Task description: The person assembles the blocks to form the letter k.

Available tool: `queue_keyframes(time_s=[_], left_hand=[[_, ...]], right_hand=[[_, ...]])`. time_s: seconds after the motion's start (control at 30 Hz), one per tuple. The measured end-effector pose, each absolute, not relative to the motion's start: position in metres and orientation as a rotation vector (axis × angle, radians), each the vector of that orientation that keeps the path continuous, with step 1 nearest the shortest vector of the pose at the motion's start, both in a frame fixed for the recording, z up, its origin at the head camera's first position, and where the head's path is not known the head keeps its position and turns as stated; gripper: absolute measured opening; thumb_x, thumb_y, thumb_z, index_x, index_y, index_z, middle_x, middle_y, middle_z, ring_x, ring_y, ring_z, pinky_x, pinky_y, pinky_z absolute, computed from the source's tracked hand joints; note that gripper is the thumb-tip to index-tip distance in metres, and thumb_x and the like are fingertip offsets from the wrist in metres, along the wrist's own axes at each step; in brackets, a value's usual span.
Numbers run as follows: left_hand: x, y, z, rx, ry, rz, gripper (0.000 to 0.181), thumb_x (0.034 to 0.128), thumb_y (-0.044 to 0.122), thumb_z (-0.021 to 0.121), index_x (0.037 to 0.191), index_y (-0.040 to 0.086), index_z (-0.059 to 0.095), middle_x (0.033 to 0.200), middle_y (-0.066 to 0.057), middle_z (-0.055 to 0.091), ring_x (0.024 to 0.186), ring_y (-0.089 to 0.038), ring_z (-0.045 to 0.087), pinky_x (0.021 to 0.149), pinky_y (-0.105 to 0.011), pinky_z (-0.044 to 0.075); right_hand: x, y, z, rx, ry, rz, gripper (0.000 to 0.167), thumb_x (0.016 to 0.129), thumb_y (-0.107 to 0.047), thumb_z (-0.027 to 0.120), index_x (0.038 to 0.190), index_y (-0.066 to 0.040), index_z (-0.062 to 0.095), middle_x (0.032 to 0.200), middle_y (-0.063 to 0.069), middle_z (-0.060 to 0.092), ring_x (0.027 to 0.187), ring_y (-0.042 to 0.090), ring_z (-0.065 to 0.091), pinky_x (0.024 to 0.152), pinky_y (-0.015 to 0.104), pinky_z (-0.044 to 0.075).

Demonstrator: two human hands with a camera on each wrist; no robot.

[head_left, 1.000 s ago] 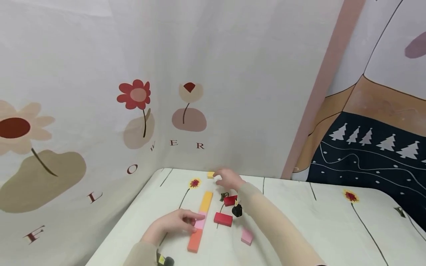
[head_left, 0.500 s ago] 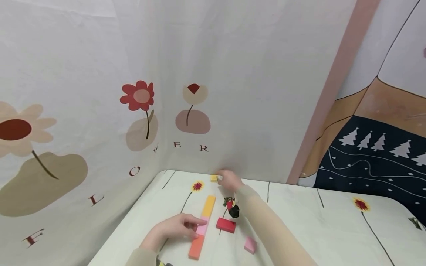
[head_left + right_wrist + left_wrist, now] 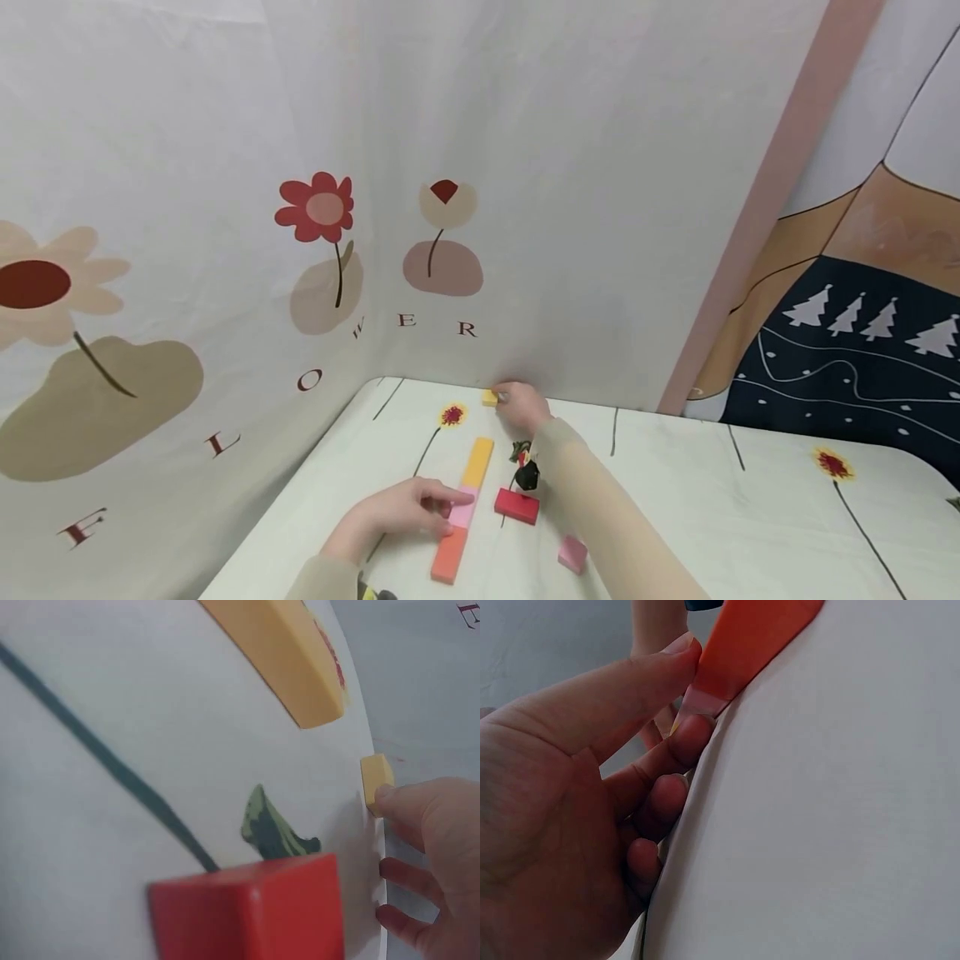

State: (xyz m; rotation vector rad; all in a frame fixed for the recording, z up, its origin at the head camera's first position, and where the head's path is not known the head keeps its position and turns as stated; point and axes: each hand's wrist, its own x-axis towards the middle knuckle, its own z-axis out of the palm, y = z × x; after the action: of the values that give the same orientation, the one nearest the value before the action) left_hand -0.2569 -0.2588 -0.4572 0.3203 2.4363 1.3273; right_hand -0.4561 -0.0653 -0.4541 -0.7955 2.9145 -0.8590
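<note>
In the head view a row of flat blocks lies on the table: orange (image 3: 447,558), pink (image 3: 460,515) and yellow-orange (image 3: 479,461). My left hand (image 3: 408,510) holds the pink block, index finger across it and thumb by its joint with the orange block (image 3: 742,645). Its other fingers rest curled near the tabletop in the left wrist view. At the table's far edge, my right hand (image 3: 522,405) pinches a small yellow block (image 3: 489,398). The right wrist view shows its thumb on that yellow block (image 3: 374,780); the index finger is hidden.
A red block (image 3: 517,506) lies right of the row; the right wrist view shows a red block (image 3: 292,911) close up. A loose pink block (image 3: 572,555) sits nearer, beside the right sleeve (image 3: 600,500). Behind the table hangs a printed curtain (image 3: 570,208).
My right hand, at first beside the small yellow block with fingers apart, has closed on its right end. My left hand stays on the row. The head view has turned slightly left.
</note>
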Motion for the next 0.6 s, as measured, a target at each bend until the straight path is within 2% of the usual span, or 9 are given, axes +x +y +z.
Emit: queue_keyframes(time_s=[0.23,0.6], left_hand=[[-0.2567,-0.2584,-0.4585,0.351,2.429,1.340,0.042,0.0814,0.014,0.077,0.121,0.025,0.070,0.093,-0.001,0.058,0.091,-0.020,0.049,0.077,-0.035,0.039],[-0.2570,-0.2584,-0.4565,0.373,2.446,1.334,0.041,0.0805,0.016,0.079,0.120,0.025,0.071,0.091,0.000,0.058,0.088,-0.017,0.049,0.076,-0.031,0.039]], right_hand=[[-0.4551,-0.0671,-0.4569,-0.808,2.938,-0.842,0.028,0.090,-0.014,0.068,0.118,-0.013,0.071,0.114,0.001,0.068,0.110,0.024,0.060,0.092,0.044,0.046],[-0.4508,-0.0723,-0.4561,-0.752,2.993,-0.888,0.024,0.086,-0.016,0.073,0.109,-0.011,0.073,0.104,0.001,0.069,0.096,0.021,0.062,0.083,0.041,0.049]])
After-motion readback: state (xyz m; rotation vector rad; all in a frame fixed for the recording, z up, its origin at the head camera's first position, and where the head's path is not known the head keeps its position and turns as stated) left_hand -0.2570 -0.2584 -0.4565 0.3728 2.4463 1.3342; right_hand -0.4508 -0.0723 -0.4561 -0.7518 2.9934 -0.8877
